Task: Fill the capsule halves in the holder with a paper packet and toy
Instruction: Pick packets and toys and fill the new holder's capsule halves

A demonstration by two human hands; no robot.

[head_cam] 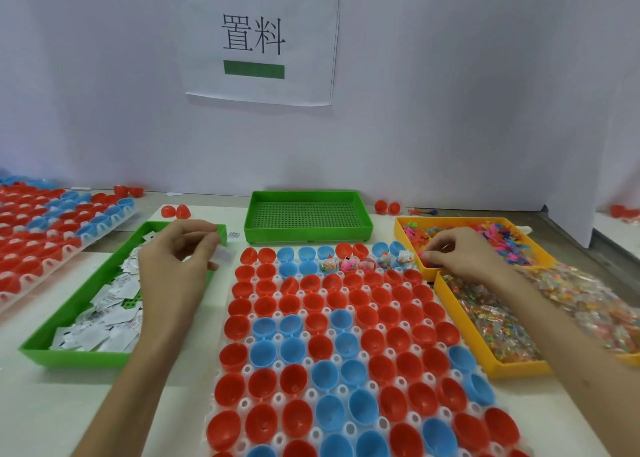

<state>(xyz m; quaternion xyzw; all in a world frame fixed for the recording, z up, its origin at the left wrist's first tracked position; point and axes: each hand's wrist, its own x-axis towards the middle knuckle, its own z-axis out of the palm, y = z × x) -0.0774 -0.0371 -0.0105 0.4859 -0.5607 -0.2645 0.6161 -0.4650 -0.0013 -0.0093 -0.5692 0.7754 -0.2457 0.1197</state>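
Hovering over the green tray point(69, 359), my left hand point(176, 262) pinches a white paper packet point(223, 256) just left of the holder point(310, 395) of red and blue capsule halves point(294, 352). My right hand point(464, 255) bunches its fingertips among the toys point(502, 238) in the yellow tray point(450, 219); whether they grip one, I cannot tell.

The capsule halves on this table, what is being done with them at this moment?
A person is filling capsule halves in the white holder. The left hand pinches a paper packet at the edge of the green tray of packets. The right hand pinches a toy at the yellow tray. A few halves in the far rows hold contents; the others look empty.
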